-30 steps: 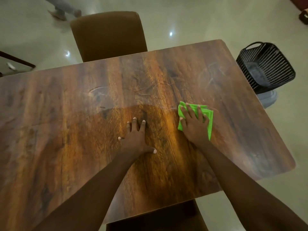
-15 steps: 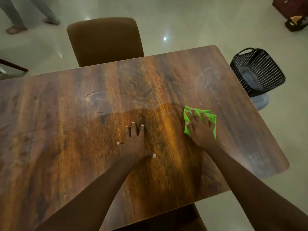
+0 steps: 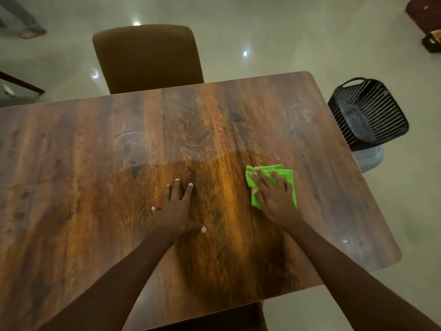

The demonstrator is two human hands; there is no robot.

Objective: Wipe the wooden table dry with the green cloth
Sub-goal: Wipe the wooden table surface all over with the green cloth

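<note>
The wooden table (image 3: 83, 187) fills most of the view, dark brown with streaky smears and a shiny patch towards its far half. A folded bright green cloth (image 3: 287, 175) lies on the right-centre of the top. My right hand (image 3: 274, 194) presses flat on it, fingers spread and covering most of the cloth. My left hand (image 3: 177, 209) rests flat on the bare wood to the left of it, fingers apart, holding nothing.
A brown chair (image 3: 148, 56) stands at the table's far edge, and another chair back (image 3: 214, 318) shows at the near edge. A black plastic basket (image 3: 370, 113) sits on the floor beyond the right end. Another person's foot (image 3: 31, 32) is on the floor top left.
My right hand and the cloth slid a little to the right, then back towards the left. The left hand stayed planted. The view tilted slightly, showing more of the floor beyond the table.
</note>
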